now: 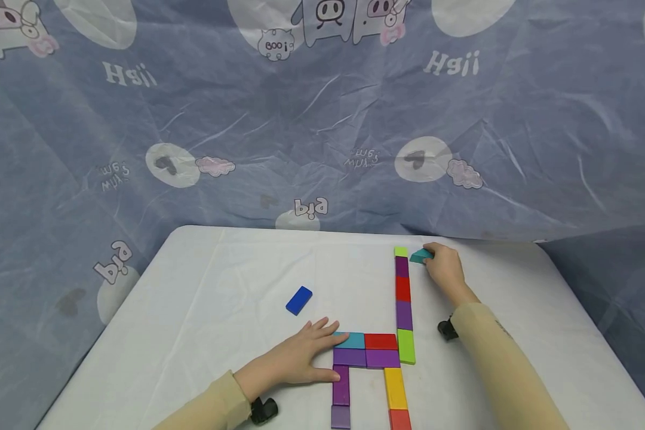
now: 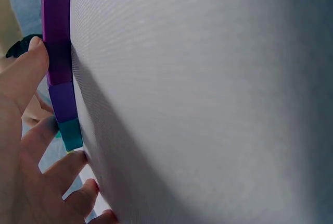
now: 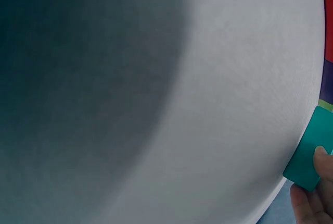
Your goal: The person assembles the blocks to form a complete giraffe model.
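Note:
My right hand (image 1: 447, 270) pinches a teal block (image 1: 421, 256) beside the far end of a straight column of blocks. That column runs from a light green block (image 1: 401, 251) at the far end through purple and red ones to a longer green block (image 1: 406, 346). In the right wrist view, the thumb lies on the flat face of the teal block (image 3: 307, 151). My left hand (image 1: 301, 356) is spread, fingers straight, its forefinger on a light blue block (image 1: 352, 340) and its thumb at a dark purple block (image 1: 341, 385).
A single blue block (image 1: 299, 300) lies apart, beyond the left hand. Red (image 1: 380, 341), violet (image 1: 383, 358) and yellow (image 1: 395, 388) blocks join the nearer part of the layout. The white tabletop (image 1: 236, 286) ends at a patterned blue-grey sheet (image 1: 322, 119).

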Demonstrator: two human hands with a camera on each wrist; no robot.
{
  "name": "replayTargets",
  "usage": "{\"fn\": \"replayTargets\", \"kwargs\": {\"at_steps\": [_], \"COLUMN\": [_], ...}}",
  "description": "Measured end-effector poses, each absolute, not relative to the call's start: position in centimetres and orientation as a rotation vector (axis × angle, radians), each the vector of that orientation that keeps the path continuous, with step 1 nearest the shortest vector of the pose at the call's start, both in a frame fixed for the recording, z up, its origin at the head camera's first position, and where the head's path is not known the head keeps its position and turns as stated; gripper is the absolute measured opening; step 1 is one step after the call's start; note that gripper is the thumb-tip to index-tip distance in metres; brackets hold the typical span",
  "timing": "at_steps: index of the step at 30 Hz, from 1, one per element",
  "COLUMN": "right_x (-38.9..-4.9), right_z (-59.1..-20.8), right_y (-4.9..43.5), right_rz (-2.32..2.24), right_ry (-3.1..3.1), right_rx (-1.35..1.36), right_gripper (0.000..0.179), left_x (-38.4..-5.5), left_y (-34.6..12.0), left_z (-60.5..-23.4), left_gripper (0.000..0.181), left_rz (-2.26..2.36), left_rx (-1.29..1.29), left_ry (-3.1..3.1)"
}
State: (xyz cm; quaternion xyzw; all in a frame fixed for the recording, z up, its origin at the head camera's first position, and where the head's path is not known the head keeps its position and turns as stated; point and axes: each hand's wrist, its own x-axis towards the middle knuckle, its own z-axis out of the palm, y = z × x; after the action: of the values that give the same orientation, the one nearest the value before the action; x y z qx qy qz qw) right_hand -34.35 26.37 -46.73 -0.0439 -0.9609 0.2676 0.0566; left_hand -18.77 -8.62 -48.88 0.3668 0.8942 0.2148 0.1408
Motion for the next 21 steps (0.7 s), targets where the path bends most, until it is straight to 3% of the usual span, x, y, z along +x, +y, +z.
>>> {"fn": "replayTargets", "kwargs": {"at_steps": [21], "right_x": [-34.54], "right_z": [-46.46], "right_y": [25.89], "right_rz": [0.784], "right_ry": [-2.898], "right_rx": [-0.082], "right_gripper": [0.034], "left_x": [-18.69], "left_y": [-8.46], "left_z": [-48.68], "left_gripper": [0.076], "left_rz": [0.632], "left_rx": [1.034], "left_ry": [2.581]}}
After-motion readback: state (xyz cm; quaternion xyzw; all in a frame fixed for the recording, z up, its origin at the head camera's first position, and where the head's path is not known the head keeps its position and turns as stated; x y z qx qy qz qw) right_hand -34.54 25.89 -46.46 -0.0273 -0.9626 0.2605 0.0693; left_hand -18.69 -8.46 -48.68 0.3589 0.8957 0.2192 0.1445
